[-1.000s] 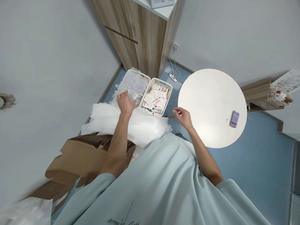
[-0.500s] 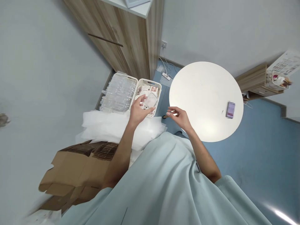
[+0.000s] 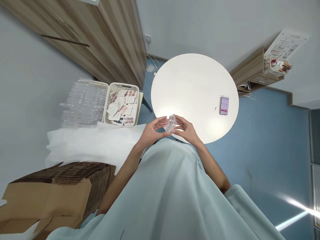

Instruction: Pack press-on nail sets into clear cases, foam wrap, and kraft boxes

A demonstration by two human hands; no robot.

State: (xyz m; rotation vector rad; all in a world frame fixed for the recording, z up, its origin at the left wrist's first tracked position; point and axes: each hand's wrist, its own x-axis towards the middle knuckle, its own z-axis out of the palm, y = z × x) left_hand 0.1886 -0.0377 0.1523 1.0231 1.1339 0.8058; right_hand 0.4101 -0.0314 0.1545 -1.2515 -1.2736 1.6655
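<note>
Between my two hands is a small clear plastic box (image 3: 171, 123), held over the near edge of the round white table (image 3: 192, 90). My left hand (image 3: 152, 132) grips its left side, fingers behind and thumb in front. On the right side, my right hand (image 3: 187, 131) closes on it in the same way. What lies inside the box, if anything, is too small to make out. To the left, a white basket (image 3: 136, 87) holds several printed cards or packets (image 3: 122, 105).
Clear plastic boxes (image 3: 83, 103) are piled in another basket at left. White wrapping sheets (image 3: 82, 143) and flattened cardboard boxes (image 3: 50, 196) lie nearer me. A blurred purple item (image 3: 224, 105) rests on the table's right side. A wooden cabinet (image 3: 115, 40) stands behind the baskets.
My view has turned right. My left hand has moved from above the card basket to the table edge, and both hands have come together on the clear box.
</note>
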